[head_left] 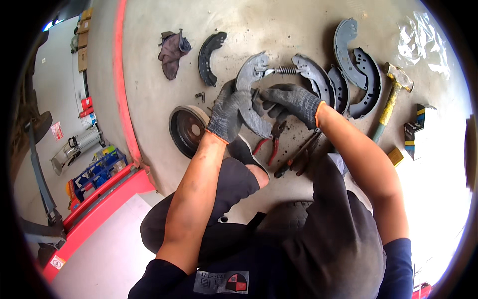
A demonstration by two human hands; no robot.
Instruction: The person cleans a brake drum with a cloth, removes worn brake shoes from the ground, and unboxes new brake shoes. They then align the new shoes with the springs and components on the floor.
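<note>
My left hand [226, 113], in a grey work glove with an orange cuff, is closed round a grey brake shoe [252, 67], which stands tilted up off the floor. At its top, an adjuster rod with a coil spring [286, 71] links it to a second brake shoe [313, 73] on the right. My right hand [294, 99], gloved alike, has its fingers curled together by the first shoe's inner edge. What these fingers pinch is hidden. Just below the hands lie red-handled pliers [275, 144] and another long-handled tool [301, 155].
More brake shoes [371, 82] lie to the right, and one [205, 57] at upper left. Around them are a dark cloth [172, 56], a brake drum [175, 130], a yellow-handled hammer [387, 112], clear plastic wrap [423, 47] and small boxes [413, 132]. A red lift beam [99, 219] stands lower left.
</note>
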